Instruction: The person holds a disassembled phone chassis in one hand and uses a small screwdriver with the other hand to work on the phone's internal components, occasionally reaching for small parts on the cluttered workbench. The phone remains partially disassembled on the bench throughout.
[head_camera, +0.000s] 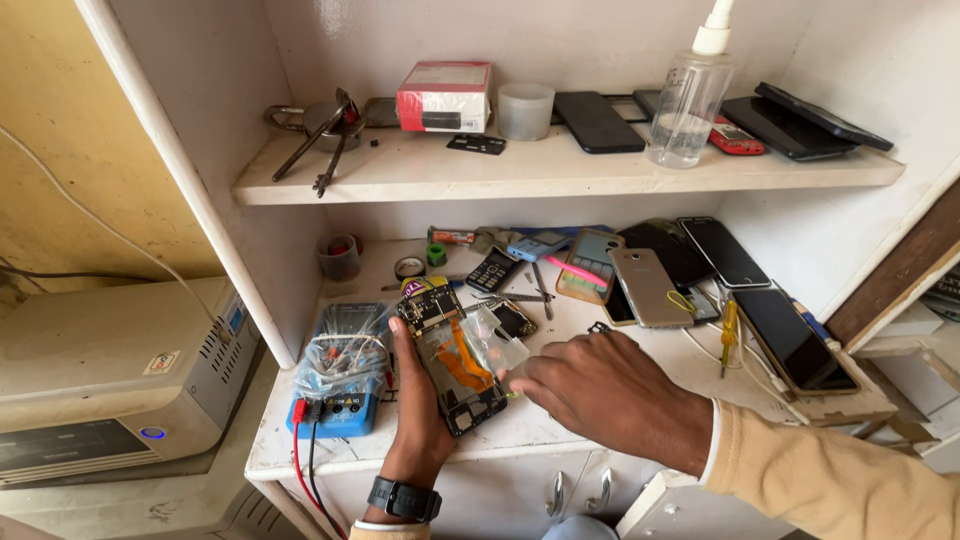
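My left hand (420, 415) holds an opened phone (450, 360) with its back cover off, showing the circuit board at the top and an orange flex cable in the middle. A black watch sits on that wrist. My right hand (590, 385), in a tan sleeve, reaches in from the right with its fingertips touching the phone's right edge beside a clear plastic sheet (495, 345). Whether those fingers pinch anything I cannot tell.
A blue multimeter (340, 385) wrapped in plastic, with red and black leads, lies left of the phone. Several phones (645, 285), a yellow screwdriver (730, 330) and tweezers lie on the worktop. The shelf (560, 175) above carries a spray bottle (690, 100), a red-and-white box (445, 95), pliers and more phones.
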